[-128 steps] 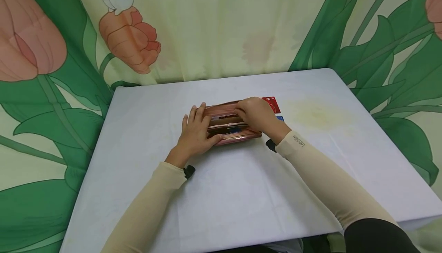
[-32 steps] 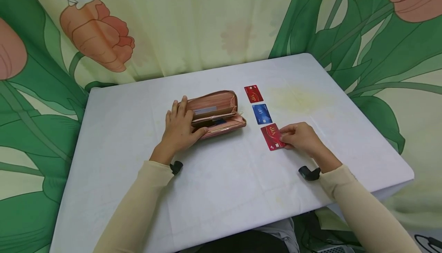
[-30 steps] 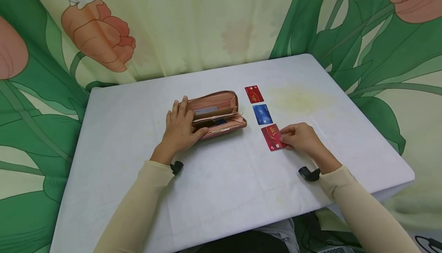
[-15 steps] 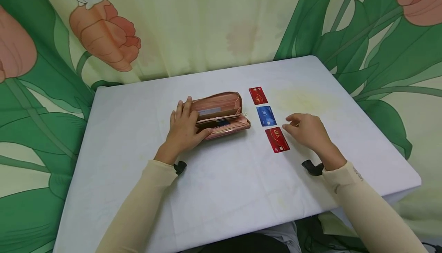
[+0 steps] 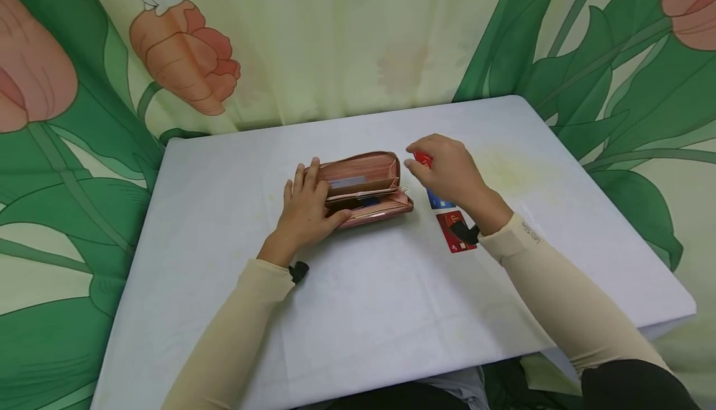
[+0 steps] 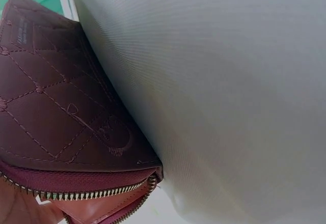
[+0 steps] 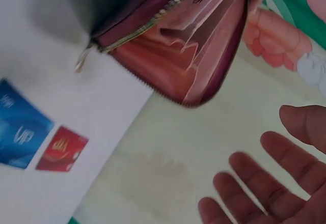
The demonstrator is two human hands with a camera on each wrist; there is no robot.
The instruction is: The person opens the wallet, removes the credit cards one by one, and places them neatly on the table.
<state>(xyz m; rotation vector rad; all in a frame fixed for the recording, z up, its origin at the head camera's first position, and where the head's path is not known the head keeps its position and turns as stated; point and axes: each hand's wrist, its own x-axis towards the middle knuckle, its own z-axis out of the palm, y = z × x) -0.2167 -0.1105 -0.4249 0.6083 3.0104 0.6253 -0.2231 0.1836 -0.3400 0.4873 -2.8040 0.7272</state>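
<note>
A long pink zip-around wallet [image 5: 363, 186] stands unzipped on the table, its pleated pockets facing up. My left hand [image 5: 306, 214] holds its left end, fingers over the far side and thumb on the near edge. Quilted dark leather and a toothed zip fill much of the left wrist view. Just right of the wallet hovers my right hand [image 5: 447, 171], holding nothing; its fingers [image 7: 244, 168] look extended and spread in the right wrist view. Below it lie a far red VIP card [image 5: 423, 158] and a blue card [image 5: 442, 202], both partly covered. The near red card [image 5: 453, 239] is partly behind the wrist camera.
A white cloth covers the table [image 5: 369, 323]. Behind it hangs a curtain [image 5: 335, 43] printed with tulips, leaves and a rabbit. The zip pull [image 7: 81, 58] dangles from the wallet's right end.
My right hand was in the wallet, then pinched the near red card on the table. It let that card go and moved up and left towards the wallet. My left hand kept its hold.
</note>
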